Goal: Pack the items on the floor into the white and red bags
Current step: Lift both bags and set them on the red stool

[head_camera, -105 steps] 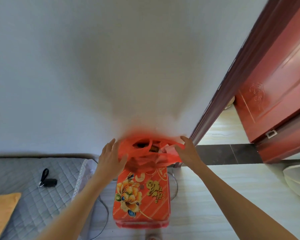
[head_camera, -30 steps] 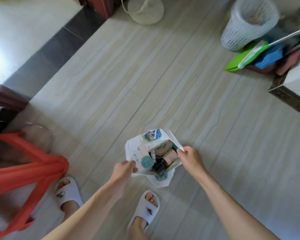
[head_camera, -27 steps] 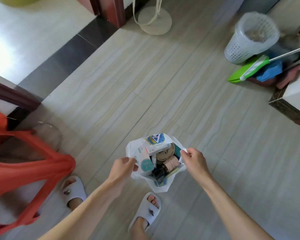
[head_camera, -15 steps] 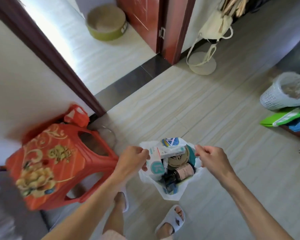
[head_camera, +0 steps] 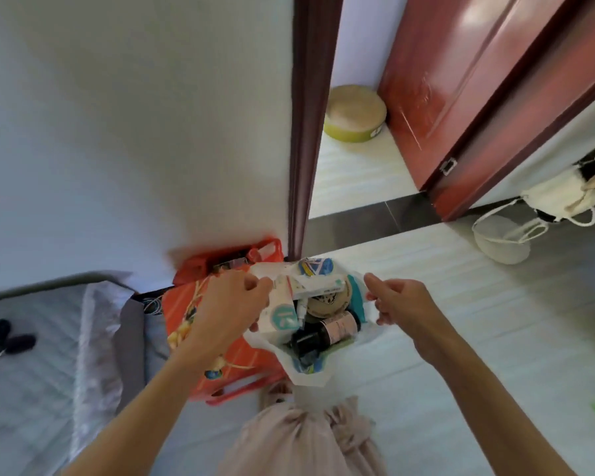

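A white plastic bag (head_camera: 308, 371) hangs in front of me, held off the floor. My left hand (head_camera: 232, 304) grips its left rim and my right hand (head_camera: 397, 300) pinches its right rim, stretching the mouth wide. Inside lie a white and teal box (head_camera: 280, 317), a long white carton (head_camera: 318, 286), a round tin (head_camera: 325, 302) and a dark brown bottle (head_camera: 327, 331). The red bag (head_camera: 199, 266), stuffed with items, rests on a red plastic stool (head_camera: 186, 310) with flower print, against the wall just left of the white bag.
A grey quilted mattress (head_camera: 31, 355) with a small black object (head_camera: 12, 340) lies at the left. A dark door frame (head_camera: 301, 132) and a red door (head_camera: 461, 80) stand ahead. A yellow round tin (head_camera: 354, 113) sits beyond the doorway; a cream bag (head_camera: 564, 197) hangs above a round white stand base (head_camera: 502, 243) at right.
I have lifted the white bag off the floor and turned left with it; it now hangs beside the red bag on the stool. Both hands keep their hold on the rim.
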The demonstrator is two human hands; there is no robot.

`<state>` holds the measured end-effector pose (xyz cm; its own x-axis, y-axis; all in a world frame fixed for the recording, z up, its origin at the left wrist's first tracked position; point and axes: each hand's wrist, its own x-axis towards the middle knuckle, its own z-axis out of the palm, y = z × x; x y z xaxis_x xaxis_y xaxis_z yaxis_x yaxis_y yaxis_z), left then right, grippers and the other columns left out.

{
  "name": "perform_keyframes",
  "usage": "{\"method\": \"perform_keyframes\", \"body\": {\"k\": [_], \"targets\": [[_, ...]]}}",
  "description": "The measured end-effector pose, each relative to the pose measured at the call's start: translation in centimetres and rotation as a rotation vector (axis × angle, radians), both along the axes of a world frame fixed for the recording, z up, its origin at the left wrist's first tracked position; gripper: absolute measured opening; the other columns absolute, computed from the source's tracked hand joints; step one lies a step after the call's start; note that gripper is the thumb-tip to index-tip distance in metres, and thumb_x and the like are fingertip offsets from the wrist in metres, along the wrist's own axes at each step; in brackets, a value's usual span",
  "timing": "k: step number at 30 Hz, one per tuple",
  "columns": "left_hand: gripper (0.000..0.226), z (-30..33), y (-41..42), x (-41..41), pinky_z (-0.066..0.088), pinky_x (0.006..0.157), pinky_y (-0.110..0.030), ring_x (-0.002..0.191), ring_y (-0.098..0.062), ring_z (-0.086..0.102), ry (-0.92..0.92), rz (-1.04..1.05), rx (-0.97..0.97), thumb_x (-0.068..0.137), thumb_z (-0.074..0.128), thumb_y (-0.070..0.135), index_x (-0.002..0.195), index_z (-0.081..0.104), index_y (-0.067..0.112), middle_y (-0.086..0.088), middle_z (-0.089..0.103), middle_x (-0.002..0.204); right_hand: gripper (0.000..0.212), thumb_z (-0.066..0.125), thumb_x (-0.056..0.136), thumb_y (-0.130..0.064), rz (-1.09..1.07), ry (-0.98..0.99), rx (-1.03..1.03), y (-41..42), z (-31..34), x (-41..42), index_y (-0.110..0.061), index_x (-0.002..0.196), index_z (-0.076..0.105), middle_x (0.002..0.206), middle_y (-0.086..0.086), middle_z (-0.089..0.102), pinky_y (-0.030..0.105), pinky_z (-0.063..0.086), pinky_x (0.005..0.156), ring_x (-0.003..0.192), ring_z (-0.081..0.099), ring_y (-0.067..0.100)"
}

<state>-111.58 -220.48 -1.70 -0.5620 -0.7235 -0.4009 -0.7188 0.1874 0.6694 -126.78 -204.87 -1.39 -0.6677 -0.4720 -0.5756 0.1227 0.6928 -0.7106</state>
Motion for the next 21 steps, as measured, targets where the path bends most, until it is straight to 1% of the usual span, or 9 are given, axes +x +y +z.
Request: {"method": "perform_keyframes", "body": {"k": [2, 4, 5, 8, 10, 13, 16, 18, 21], "targets": [[0.035, 0.4, -2.5, 1.8, 0.052, 0.059, -0.032, 0.043, -0.018, 0.057, -0.006, 0.104, -0.034, 0.084, 0.048, 0.020, 0.049, 0.056, 0.014, 0.001, 0.053, 0.036, 0.044, 0.048, 0.093, -0.039, 0.072, 0.000, 0.036, -3.5, 0.0, 0.7, 0.000, 0.080, 0.062, 0.068, 0.006, 0.055, 0.037, 0.051, 0.073, 0.062, 0.049, 0.014], [0.036, 0.6, -4.7, 3.4, 0.050, 0.056, -0.031, 0.044, -0.020, 0.056, -0.002, 0.208, -0.051, 0.083, 0.048, 0.019, 0.049, 0.056, 0.013, -0.001, 0.053, 0.038, 0.056, 0.049, 0.091, -0.041, 0.131, 0.005, 0.055, -6.7, -0.4, 1.4, 0.013, 0.098, 0.057, 0.072, 0.012, 0.047, 0.051, 0.047, 0.089, 0.066, 0.043, 0.020], [0.036, 0.6, -5.7, 4.2, 0.050, 0.056, -0.031, 0.043, -0.021, 0.055, 0.006, 0.263, -0.057, 0.083, 0.048, 0.018, 0.048, 0.055, 0.012, -0.002, 0.054, 0.039, 0.058, 0.049, 0.090, -0.041, 0.166, 0.004, 0.044, -8.1, -0.6, 1.7, 0.015, 0.103, 0.054, 0.074, 0.012, 0.044, 0.052, 0.046, 0.090, 0.068, 0.041, 0.021], [0.035, -0.1, -8.1, 6.5, 0.047, 0.057, -0.030, 0.040, -0.018, 0.051, -0.017, 0.387, -0.076, 0.083, 0.047, 0.018, 0.051, 0.057, 0.008, -0.002, 0.052, 0.038, 0.055, 0.049, 0.091, -0.038, 0.266, -0.016, 0.007, -12.1, -1.7, 3.1, 0.015, 0.104, 0.055, 0.074, 0.012, 0.045, 0.040, 0.048, 0.076, 0.068, 0.045, 0.020], [0.035, -0.7, -9.1, 7.8, 0.044, 0.056, -0.027, 0.038, -0.012, 0.049, -0.073, 0.448, -0.089, 0.085, 0.046, 0.019, 0.058, 0.059, -0.001, 0.000, 0.051, 0.038, 0.053, 0.049, 0.091, -0.037, 0.322, -0.050, -0.005, -14.5, -2.5, 4.1, 0.015, 0.096, 0.056, 0.074, 0.011, 0.044, 0.033, 0.041, 0.070, 0.067, 0.045, 0.021], [0.035, -2.3, -10.3, 9.1, 0.038, 0.053, -0.024, 0.036, -0.005, 0.047, -0.153, 0.496, -0.079, 0.088, 0.045, 0.017, 0.070, 0.062, -0.008, -0.005, 0.054, 0.048, 0.034, 0.049, 0.091, -0.038, 0.434, -0.075, -0.011, -17.4, -4.0, 5.6, -0.007, 0.076, 0.055, 0.072, 0.013, 0.045, 0.029, 0.035, 0.068, 0.067, 0.044, 0.021], [0.031, -3.8, -11.0, 10.2, 0.036, 0.050, -0.022, 0.045, -0.010, 0.048, -0.208, 0.572, -0.057, 0.090, 0.044, 0.012, 0.073, 0.064, -0.003, -0.003, 0.053, 0.050, 0.028, 0.047, 0.093, -0.033, 0.567, -0.111, -0.033, -19.5, -5.2, 7.0, -0.013, 0.074, 0.052, 0.078, 0.031, 0.053, 0.028, 0.037, 0.063, 0.065, 0.058, 0.024], [0.028, -4.6, -11.4, 10.2, 0.038, 0.052, -0.022, 0.051, -0.013, 0.051, -0.199, 0.604, -0.065, 0.090, 0.044, 0.013, 0.072, 0.064, 0.004, -0.001, 0.057, 0.053, 0.030, 0.046, 0.094, -0.031, 0.644, -0.106, -0.045, -20.6, -5.9, 7.2, -0.008, 0.076, 0.055, 0.076, 0.025, 0.057, 0.027, 0.038, 0.059, 0.051, 0.059, 0.002], [0.025, -5.7, -12.1, 9.0, 0.048, 0.066, -0.025, 0.062, -0.011, 0.060, -0.108, 0.562, -0.033, 0.092, 0.047, 0.016, 0.076, 0.065, 0.009, 0.001, 0.065, 0.064, 0.036, 0.045, 0.095, -0.027, 0.698, -0.108, -0.023, -21.8, -6.7, 6.6, 0.006, 0.093, 0.060, 0.069, 0.002, 0.061, 0.020, 0.037, 0.056, 0.052, 0.053, 0.001]]}}
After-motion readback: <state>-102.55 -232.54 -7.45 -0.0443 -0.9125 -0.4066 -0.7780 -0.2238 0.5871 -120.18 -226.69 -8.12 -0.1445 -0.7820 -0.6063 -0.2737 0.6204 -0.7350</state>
